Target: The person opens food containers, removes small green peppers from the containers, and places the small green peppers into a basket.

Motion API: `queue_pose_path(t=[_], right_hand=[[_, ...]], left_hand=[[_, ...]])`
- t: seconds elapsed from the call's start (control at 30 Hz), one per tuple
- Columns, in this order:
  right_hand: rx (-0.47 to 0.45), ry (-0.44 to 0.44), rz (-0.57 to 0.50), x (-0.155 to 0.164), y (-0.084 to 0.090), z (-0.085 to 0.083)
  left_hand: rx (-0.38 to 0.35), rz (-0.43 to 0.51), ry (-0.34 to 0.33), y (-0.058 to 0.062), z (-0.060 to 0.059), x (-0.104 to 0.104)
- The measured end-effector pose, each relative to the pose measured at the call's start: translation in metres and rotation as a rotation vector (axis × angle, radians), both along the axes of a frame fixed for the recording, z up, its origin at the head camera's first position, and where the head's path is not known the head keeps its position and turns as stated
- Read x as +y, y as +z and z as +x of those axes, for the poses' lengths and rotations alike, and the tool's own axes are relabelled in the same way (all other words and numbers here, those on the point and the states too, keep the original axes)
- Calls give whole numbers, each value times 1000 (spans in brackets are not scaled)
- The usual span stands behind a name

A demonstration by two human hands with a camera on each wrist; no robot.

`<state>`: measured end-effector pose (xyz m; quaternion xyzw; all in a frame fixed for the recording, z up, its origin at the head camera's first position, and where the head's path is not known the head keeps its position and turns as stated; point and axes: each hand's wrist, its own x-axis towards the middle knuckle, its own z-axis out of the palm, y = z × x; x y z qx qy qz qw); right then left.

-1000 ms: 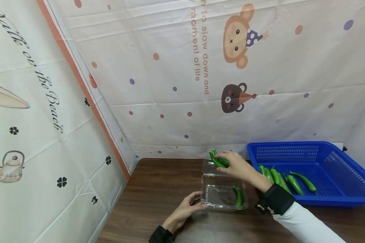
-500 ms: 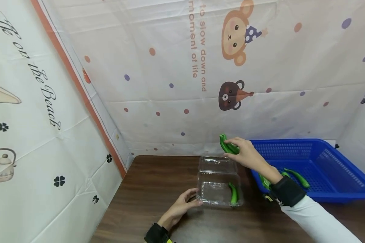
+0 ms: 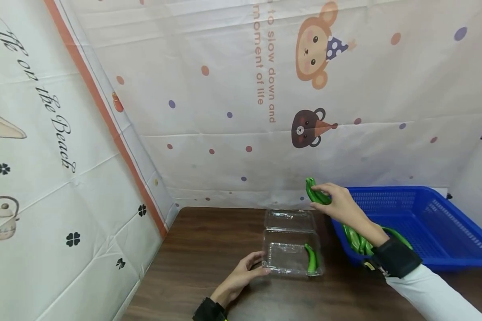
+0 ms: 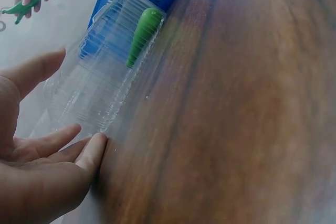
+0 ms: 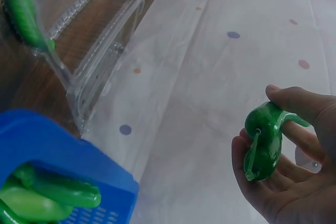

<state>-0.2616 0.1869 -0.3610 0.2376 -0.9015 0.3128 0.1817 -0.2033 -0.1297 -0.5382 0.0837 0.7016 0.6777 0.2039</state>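
My right hand (image 3: 343,206) holds green chili peppers (image 3: 318,196), apparently two, between thumb and fingers. They are raised near the basket's left rim, behind and right of the clear plastic clamshell box (image 3: 283,254). In the right wrist view, the held peppers (image 5: 262,145) show their rounded ends and a thin stem. The box lies with its lid folded back, and one chili pepper (image 3: 311,259) rests along its right side. With fingers relaxed and spread, my left hand (image 3: 241,277) touches the box's near left corner. In the left wrist view, its fingertips (image 4: 94,148) meet the box edge at the table.
A blue plastic basket (image 3: 458,214) stands at the right with several chili peppers (image 3: 355,240) inside, partly hidden by my right forearm. The brown wooden table (image 3: 213,236) ends at a printed cloth wall (image 3: 225,165) behind. Another cloth wall (image 3: 96,223) rises at the left.
My right hand has moved right and up from over the box's lid to beside the basket, still holding the peppers. The left hand stays at the box's corner.
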Motion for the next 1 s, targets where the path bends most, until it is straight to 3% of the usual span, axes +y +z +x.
queue_pose_path(t=[0.33, 1.0], right_hand=[[-8, -52, 24, 23, -5, 7], [-3, -160, 39, 69, -9, 16]], left_hand=[[12, 10, -27, -1, 0, 5], [13, -3, -14, 3, 2, 0]])
